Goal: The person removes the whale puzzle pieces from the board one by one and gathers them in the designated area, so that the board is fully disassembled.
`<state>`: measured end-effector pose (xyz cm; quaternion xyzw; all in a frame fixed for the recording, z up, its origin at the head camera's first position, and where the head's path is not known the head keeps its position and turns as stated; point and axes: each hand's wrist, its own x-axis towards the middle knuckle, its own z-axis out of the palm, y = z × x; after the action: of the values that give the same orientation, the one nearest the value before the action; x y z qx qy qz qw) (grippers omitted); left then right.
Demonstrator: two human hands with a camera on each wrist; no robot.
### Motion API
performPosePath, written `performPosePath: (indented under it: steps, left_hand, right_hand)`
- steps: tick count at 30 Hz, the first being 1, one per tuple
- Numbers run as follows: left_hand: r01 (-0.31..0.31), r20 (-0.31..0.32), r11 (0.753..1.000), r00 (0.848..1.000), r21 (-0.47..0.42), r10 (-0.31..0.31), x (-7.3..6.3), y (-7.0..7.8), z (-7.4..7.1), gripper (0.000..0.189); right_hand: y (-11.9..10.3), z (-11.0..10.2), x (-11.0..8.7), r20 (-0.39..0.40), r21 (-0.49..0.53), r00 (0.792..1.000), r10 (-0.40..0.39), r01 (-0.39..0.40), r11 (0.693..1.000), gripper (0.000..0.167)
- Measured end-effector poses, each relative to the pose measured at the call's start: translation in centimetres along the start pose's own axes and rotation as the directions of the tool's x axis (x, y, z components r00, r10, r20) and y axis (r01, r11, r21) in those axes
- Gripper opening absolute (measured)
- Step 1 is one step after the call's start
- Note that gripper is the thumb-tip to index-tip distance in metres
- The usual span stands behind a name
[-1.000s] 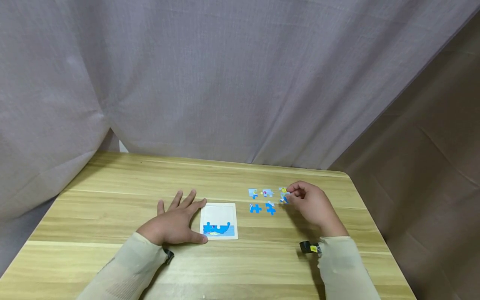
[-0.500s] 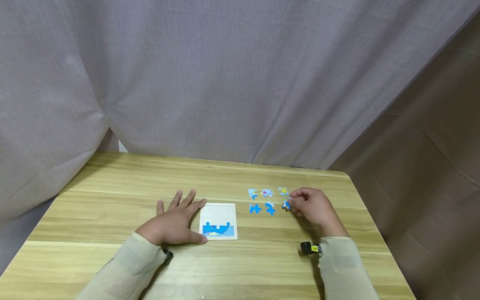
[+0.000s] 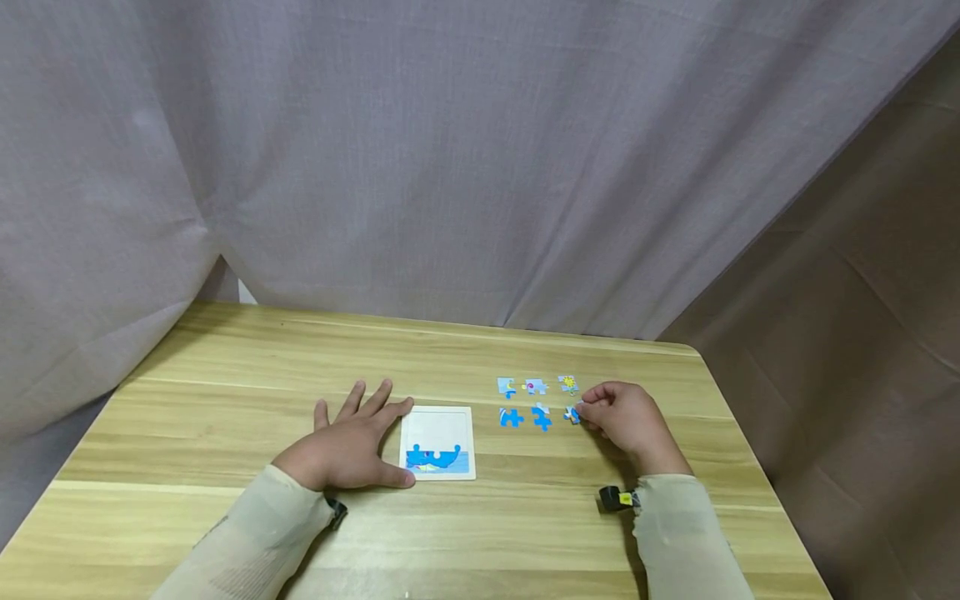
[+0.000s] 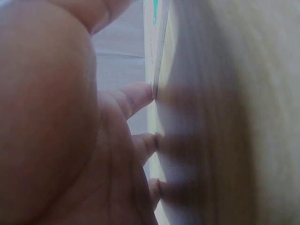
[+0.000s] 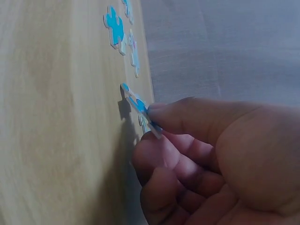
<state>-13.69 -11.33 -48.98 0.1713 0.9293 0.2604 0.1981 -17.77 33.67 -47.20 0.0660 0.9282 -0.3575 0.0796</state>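
My left hand (image 3: 348, 450) lies spread at the left side of a square puzzle tray (image 3: 437, 410), forefinger at its upper left corner and thumb at its lower left. Blue whale pieces (image 3: 435, 460) fill the bottom strip of the tray. Between thumb and fingers, my right hand (image 3: 626, 421) pinches a blue and white puzzle piece (image 5: 138, 104), tilted with one edge low over the table in the right wrist view. Just behind it lies a piece with a yellow sun (image 3: 567, 383).
Left of the right hand lie several loose puzzle pieces: two blue ones, a near-left piece (image 3: 511, 417) and a near-middle piece (image 3: 542, 417), with two pale ones behind, a far-left piece (image 3: 506, 387) and a far-middle piece (image 3: 536, 386). A grey curtain (image 3: 390, 167) hangs behind the wooden table (image 3: 450, 542).
The right hand has drawn the pinched piece nearer to the person, away from the sun piece, which now shows fully. The left hand and the tray have stayed put.
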Motion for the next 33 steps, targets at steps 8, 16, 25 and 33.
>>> performPosePath:
  steps: [8,16,25,33]
  left_hand:
    - [0.002,-0.010,1.000,1.000,0.013,-0.002,-0.03,-0.11,-0.03,0.117]
    - [0.001,-0.010,1.000,1.000,0.012,-0.001,-0.07,-0.04,-0.08,0.116]
    - [0.002,-0.011,1.000,1.000,0.004,-0.002,-0.01,-0.15,-0.08,0.117]
    - [0.004,-0.007,1.000,1.000,0.000,-0.004,0.01,-0.17,-0.08,0.117]
  right_hand:
    - [0.09,0.03,-0.13,-0.010,-0.102,1.000,-0.014,0.013,0.995,0.021]
    - [0.01,-0.06,-0.22,-0.003,-0.142,1.000,-0.025,0.025,0.990,0.022]
    - [0.05,0.02,-0.20,0.005,-0.160,1.000,-0.030,0.030,0.987,0.022]
    - [0.23,0.16,-0.14,0.001,-0.165,1.000,-0.027,0.027,0.986,0.021]
